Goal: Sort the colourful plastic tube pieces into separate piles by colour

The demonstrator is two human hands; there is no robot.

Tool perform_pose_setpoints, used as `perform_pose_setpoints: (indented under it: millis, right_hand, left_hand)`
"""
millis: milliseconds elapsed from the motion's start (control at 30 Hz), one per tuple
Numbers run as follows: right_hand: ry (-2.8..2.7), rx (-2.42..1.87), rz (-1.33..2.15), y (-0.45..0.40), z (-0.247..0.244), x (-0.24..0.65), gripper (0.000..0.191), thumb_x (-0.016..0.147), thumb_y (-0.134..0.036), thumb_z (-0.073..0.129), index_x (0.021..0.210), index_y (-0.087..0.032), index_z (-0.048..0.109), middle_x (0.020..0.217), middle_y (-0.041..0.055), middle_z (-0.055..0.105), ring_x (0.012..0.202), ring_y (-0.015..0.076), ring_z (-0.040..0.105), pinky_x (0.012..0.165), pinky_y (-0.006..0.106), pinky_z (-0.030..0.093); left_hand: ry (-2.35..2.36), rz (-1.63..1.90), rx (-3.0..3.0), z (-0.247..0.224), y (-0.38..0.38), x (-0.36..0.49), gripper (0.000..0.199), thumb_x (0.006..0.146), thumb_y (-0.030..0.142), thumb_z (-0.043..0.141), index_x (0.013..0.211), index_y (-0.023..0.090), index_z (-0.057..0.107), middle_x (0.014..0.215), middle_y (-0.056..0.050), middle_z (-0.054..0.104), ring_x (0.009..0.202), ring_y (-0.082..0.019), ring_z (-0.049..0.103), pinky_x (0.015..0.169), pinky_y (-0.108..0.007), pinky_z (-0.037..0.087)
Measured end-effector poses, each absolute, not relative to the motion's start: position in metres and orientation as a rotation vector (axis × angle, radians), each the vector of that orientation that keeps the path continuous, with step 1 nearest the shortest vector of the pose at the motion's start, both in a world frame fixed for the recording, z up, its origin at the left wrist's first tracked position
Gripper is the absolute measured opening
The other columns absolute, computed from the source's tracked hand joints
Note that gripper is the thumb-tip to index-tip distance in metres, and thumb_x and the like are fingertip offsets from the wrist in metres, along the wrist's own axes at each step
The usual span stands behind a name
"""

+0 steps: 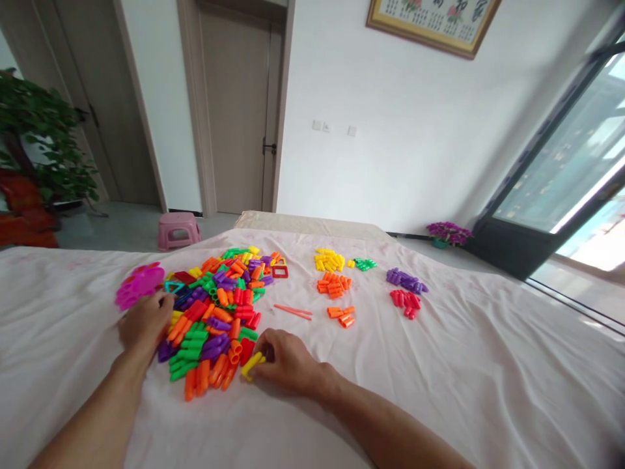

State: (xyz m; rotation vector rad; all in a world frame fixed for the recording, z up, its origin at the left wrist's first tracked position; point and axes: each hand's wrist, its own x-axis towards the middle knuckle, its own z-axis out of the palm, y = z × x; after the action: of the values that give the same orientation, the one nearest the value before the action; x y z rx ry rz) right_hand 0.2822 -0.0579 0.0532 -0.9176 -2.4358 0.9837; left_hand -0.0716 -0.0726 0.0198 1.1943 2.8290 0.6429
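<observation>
My right hand (288, 361) is closed in a pinch on a yellow plastic building piece (251, 366) at the near right edge of a mixed heap. Its exact shape is partly covered by the fingers. The heap holds many tube-like pieces, among them green ones (188, 355), orange ones (202, 378) and purple ones (215, 346). A red flat piece (247, 350) lies just left of my right fingers. At the heap's left side rests my left hand (145, 322), fingers curled down, with whatever they hold hidden. Close to its fingertips are a teal triangle frame (173, 286) and magenta flat pieces (141, 286).
Sorted groups lie to the right: yellow (329, 260), green (364, 264), orange (334, 284), purple (406, 281) and red (405, 303) pieces. Thin orange tweezers-like sticks (293, 312) and a red square frame (280, 271) lie between. A pale cloth (463, 391) covers the surface.
</observation>
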Motion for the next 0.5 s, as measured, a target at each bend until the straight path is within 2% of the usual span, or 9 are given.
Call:
perform_pose_setpoints:
  millis: [67,133,333,500]
  right_hand:
    - [-2.262,-0.899,1.154,-0.046,0.048,0.285,0.021,0.074,-0.033,0.077,0.088,-0.022,0.065,0.071,-0.0059,0.060,0.061,0.0094,0.050,0.055,0.021,0.036]
    - [-2.067,-0.884,1.168,-0.021,0.048,0.290,0.016,0.076,-0.028,0.071,0.088,-0.021,0.064,0.073,-0.0048,0.062,0.064,0.0101,0.053,0.058,0.021,0.040]
    - [-1.737,-1.155,0.698,0.107,0.065,0.339,0.021,0.076,-0.029,0.061,0.093,-0.018,0.065,0.082,0.0019,0.069,0.073,0.0161,0.063,0.068,0.028,0.050]
    - [-1.722,-1.499,0.395,0.193,0.068,0.375,0.024,0.077,-0.025,0.059,0.096,-0.017,0.070,0.087,0.0046,0.074,0.082,0.0178,0.069,0.075,0.027,0.052]
  left_hand:
    - [2.824,0.631,1.204,0.019,-0.072,-0.073,0.055,0.095,0.051,0.029,0.118,0.021,0.070,0.115,-0.015,0.070,0.097,-0.029,0.063,0.075,-0.036,0.045]
    - [2.827,0.620,1.213,0.019,-0.072,-0.073,0.054,0.095,0.049,0.028,0.118,0.022,0.069,0.116,-0.014,0.070,0.097,-0.028,0.063,0.076,-0.036,0.044]
    - [2.833,0.643,1.194,0.019,-0.071,-0.072,0.058,0.095,0.052,0.025,0.119,0.021,0.067,0.121,-0.014,0.068,0.100,-0.029,0.063,0.083,-0.040,0.046]
    - [2.816,0.617,1.185,0.016,-0.070,-0.074,0.058,0.095,0.053,0.022,0.118,0.024,0.067,0.121,-0.013,0.068,0.102,-0.029,0.064,0.084,-0.039,0.046]
